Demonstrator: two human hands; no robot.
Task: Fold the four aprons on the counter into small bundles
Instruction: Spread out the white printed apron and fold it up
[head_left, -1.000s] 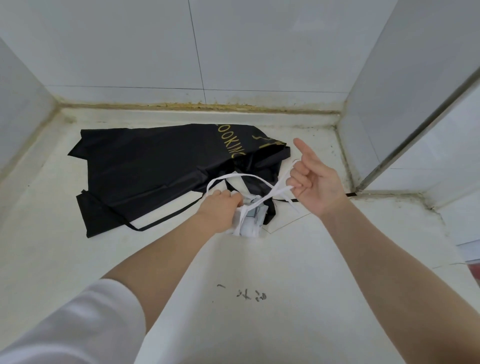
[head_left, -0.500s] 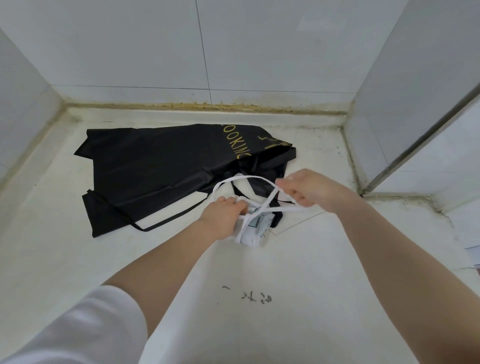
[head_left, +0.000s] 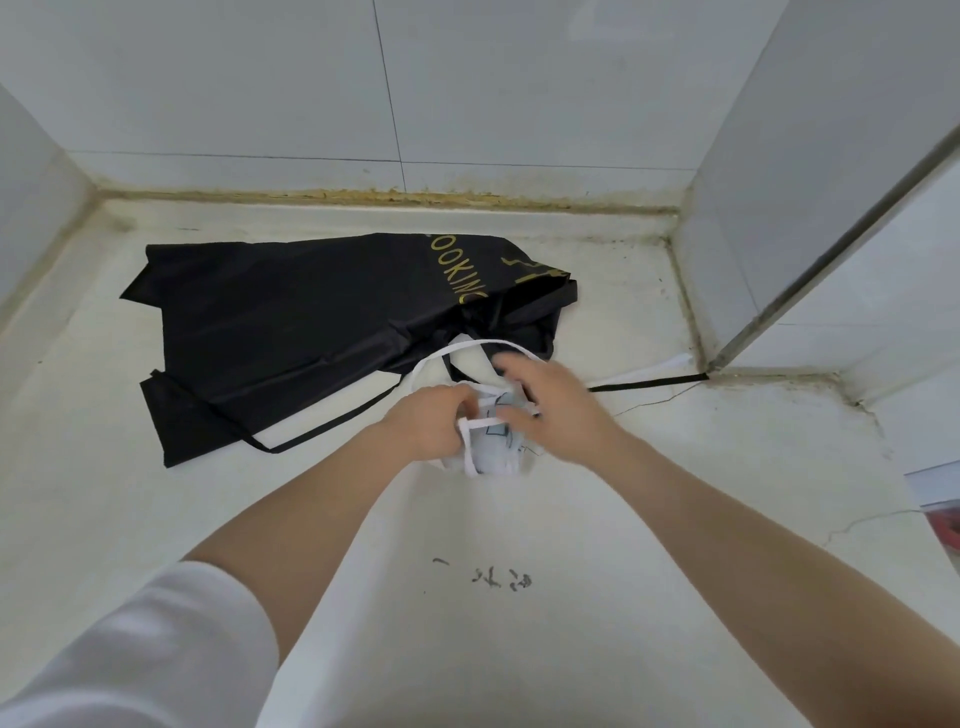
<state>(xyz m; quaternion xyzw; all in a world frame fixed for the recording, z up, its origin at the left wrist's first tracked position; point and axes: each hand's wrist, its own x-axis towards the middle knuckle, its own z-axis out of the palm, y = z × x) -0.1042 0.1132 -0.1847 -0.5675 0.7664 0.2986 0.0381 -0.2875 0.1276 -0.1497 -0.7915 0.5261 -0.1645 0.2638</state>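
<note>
Though cropped, black apron (head_left: 311, 332): perhaps "COOKING"

Both bare forearms reach forward and meet. The left hand (head_left: 434, 423) grips with curled fingers; the right hand (head_left: 556, 402), blurred, lies palm-down just beside it, fingers bent.

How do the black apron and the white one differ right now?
The black apron lies spread loose; the white apron is a small strap-wrapped bundle. Nobody touches the black apron; the left hand grips the white apron, the right hand works its strap. Both lie on the counter.
</note>
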